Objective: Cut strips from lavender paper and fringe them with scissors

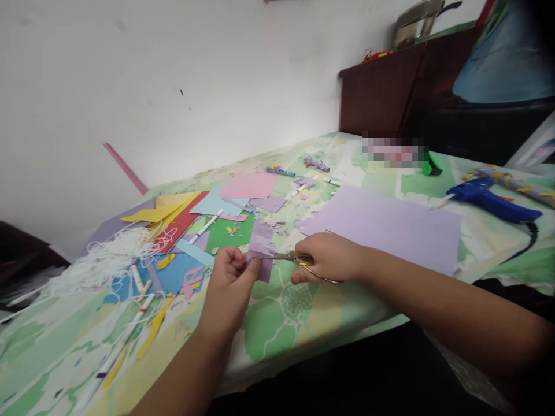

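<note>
Pinched between the thumb and fingers of my left hand (232,283) is a strip of purple paper (261,237), held upright above the table's near edge. Fringe-like slits run along its right side. My right hand (327,257) is closed round the gold-coloured handles of a pair of scissors (284,256). The blades point left and meet the strip's right edge just above my left thumb. How far apart the blades are, I cannot make out. Behind my right hand lies a large purple sheet (390,222).
A blue glue gun (496,199) with a black cord lies at the right. White yarn (108,260) is heaped at the left among coloured papers (247,186), yellow strips (155,326) and markers (206,226). Purple scraps dot the middle. Decorated paper rolls (316,164) lie farther back by the wall.
</note>
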{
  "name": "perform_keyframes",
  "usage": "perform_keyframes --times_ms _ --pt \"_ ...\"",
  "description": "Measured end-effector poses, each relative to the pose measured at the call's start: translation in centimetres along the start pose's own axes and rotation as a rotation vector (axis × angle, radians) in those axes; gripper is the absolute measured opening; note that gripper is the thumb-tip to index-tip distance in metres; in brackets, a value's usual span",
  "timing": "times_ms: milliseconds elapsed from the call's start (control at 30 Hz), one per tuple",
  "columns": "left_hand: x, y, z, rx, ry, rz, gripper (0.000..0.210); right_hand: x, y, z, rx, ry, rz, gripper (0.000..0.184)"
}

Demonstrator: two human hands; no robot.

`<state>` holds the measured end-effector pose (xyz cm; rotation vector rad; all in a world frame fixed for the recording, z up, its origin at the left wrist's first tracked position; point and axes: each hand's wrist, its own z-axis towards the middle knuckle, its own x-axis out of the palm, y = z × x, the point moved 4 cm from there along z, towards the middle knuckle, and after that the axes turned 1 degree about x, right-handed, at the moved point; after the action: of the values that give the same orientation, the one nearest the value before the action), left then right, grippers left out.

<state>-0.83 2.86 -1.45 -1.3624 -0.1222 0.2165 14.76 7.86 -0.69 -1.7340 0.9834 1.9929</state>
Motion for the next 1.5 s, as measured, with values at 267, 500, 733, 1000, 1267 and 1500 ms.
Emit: perform_keyframes --times_ms 267,500,733,1000,1267,1500 --pt "0.10 0.01 0.04 0.012 -0.015 -0.033 0.021 0.20 -0.09 0.05 0.021 0.018 -0.017 0.056" --pt "0.10 -0.16 -0.07 0.002 -0.027 -0.025 0.022 0.21 -0.09 0.03 0.015 0.026 0.007 0.056" --pt "0.01 -0.29 -0.16 0.013 -0.021 -0.023 0.022 0.13 0.01 0.03 0.028 0.044 0.037 0.054" --pt "0.00 -0.23 -0.15 -0.001 -0.029 -0.019 0.023 0.16 -0.16 0.21 0.061 0.054 0.038 0.054" --pt "-0.11 -0.50 -0.17 0.009 -0.036 0.044 0.022 0.25 -0.15 0.31 0.062 0.031 0.013 0.054" --pt "-0.14 -0.46 -0.10 0.024 -0.031 0.052 0.024 0.33 -0.37 0.35 0.069 -0.027 -0.032 0.056"
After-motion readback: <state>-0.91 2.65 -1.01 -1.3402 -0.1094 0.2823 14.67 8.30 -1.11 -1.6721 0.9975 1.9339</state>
